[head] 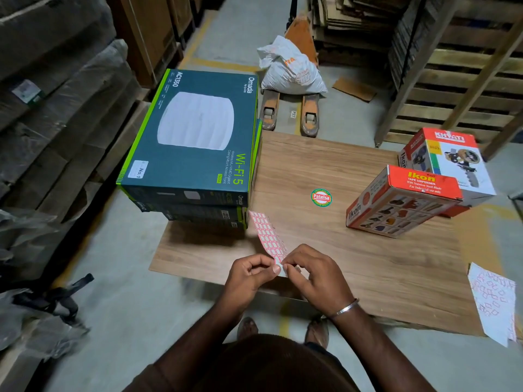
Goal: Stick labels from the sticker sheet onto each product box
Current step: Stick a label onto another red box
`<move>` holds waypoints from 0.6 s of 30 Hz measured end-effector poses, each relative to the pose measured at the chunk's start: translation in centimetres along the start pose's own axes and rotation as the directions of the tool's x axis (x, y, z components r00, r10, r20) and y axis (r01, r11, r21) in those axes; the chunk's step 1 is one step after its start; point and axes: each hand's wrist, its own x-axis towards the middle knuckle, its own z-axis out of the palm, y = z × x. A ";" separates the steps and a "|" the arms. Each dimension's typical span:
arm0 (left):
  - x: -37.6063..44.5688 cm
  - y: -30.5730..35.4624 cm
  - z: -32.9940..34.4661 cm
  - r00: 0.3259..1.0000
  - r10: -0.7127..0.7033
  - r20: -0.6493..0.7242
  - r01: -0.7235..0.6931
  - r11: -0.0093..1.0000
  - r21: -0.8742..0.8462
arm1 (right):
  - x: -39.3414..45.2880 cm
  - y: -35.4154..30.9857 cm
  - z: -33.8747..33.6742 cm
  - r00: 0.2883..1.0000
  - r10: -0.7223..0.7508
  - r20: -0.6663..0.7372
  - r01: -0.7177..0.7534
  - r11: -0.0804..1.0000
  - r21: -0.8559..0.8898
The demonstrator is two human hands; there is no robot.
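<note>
A strip of red-bordered labels, the sticker sheet, rises from my hands over the near edge of the wooden table. My left hand pinches its lower end between thumb and fingers. My right hand pinches the same end from the right, fingertips touching the left thumb. A stack of dark teal and green Omada Wi-Fi boxes stands on the table's left side; the top box bears a white label at its near left corner. Two red and white tape dispenser boxes, one marked Ikon and one behind it, sit at right.
A round Patelsa sticker lies on the tabletop's middle. A used label sheet lies at the table's right edge. An orange pallet jack with a white sack stands beyond the table. Wrapped goods line the left, wooden pallets the right.
</note>
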 end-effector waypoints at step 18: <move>-0.1 -0.4 0.7 0.998 0.016 0.059 -0.014 0.999 -0.037 | -0.7 0.2 0.9 1.000 0.014 0.000 -0.014 0.962 -0.274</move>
